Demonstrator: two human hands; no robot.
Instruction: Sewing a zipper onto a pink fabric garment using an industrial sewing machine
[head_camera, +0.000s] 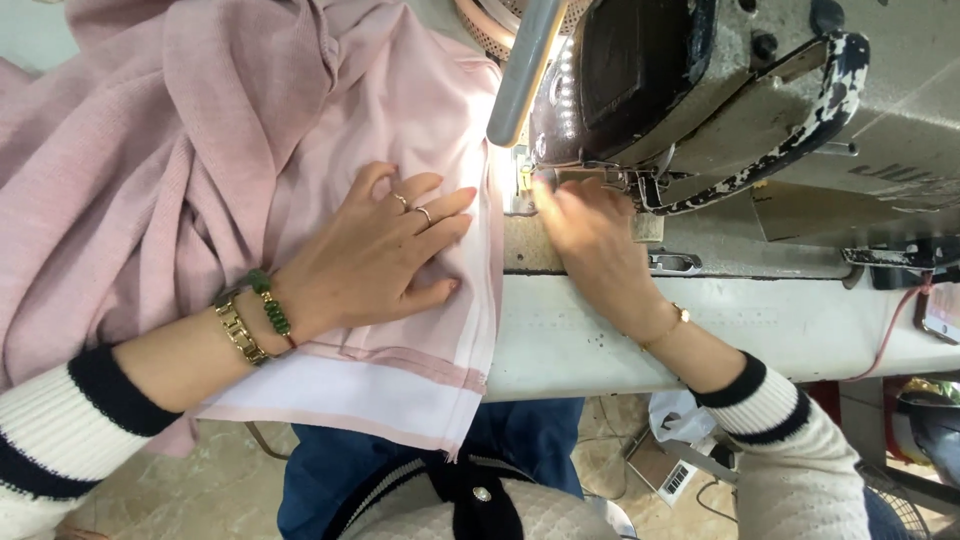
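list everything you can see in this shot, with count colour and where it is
pink fabric: one, pale pink, bunched at left and spread flat toward the machine
sewing machine: one, grey with worn black parts, upper right
machine table: one, off-white, under the machine and fabric
bracelets: two, one gold and one green beaded, on the left wrist
thin bracelet: one, gold, on the right wrist
rings: two, gold, on left fingers
left hand: one, lying flat on the fabric
right hand: one, fingertips at the needle area under the machine head
sleeves: two, cream with dark stripes, lower corners
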